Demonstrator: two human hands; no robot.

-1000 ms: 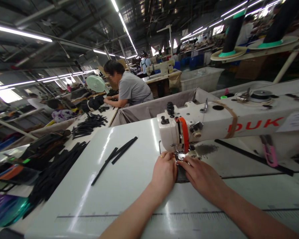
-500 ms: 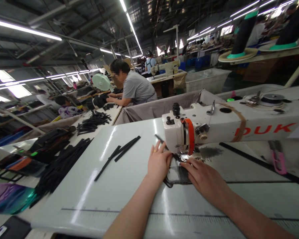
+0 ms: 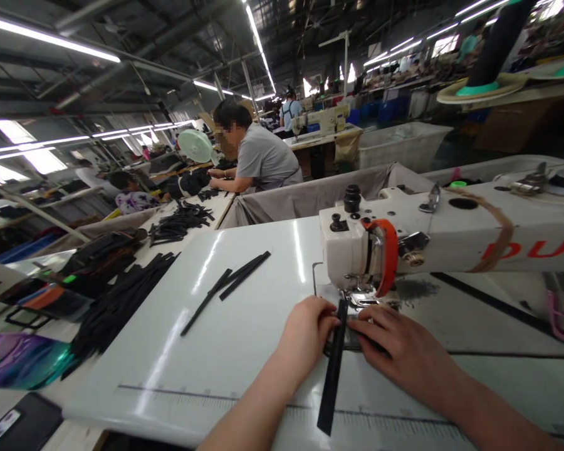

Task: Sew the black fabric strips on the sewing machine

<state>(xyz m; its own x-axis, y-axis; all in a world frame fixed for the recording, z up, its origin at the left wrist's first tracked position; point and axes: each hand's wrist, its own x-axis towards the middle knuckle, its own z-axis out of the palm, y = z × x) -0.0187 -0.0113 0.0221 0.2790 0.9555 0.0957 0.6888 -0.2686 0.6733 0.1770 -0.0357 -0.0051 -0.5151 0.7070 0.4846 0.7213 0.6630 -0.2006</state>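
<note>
A narrow black fabric strip (image 3: 333, 388) lies lengthwise before the sewing machine (image 3: 352, 250), its far end just in front of the presser foot (image 3: 360, 299). My left hand (image 3: 306, 332) pinches the strip's left side near that end, thumb and forefinger together. On the other side my right hand (image 3: 397, 341) has its fingers bent and closed at the strip's right edge; a dark bit shows beneath them, partly hidden. The strip's near end hangs toward me over the table's printed ruler (image 3: 385, 421). Several more black strips (image 3: 244, 275) rest on the table to the left.
A big heap of black strips (image 3: 117, 307) covers the side table at left, near a dark phone (image 3: 23, 423). Pink-handled scissors (image 3: 561, 313) and a long black strip (image 3: 493, 304) lie behind the machine arm. A co-worker in grey (image 3: 267, 156) works beyond a cloth-lined bin (image 3: 310, 191).
Both hands have come back toward me from the needle area. The black strip, mostly hidden before, now extends toward me between them. The view has shifted slightly.
</note>
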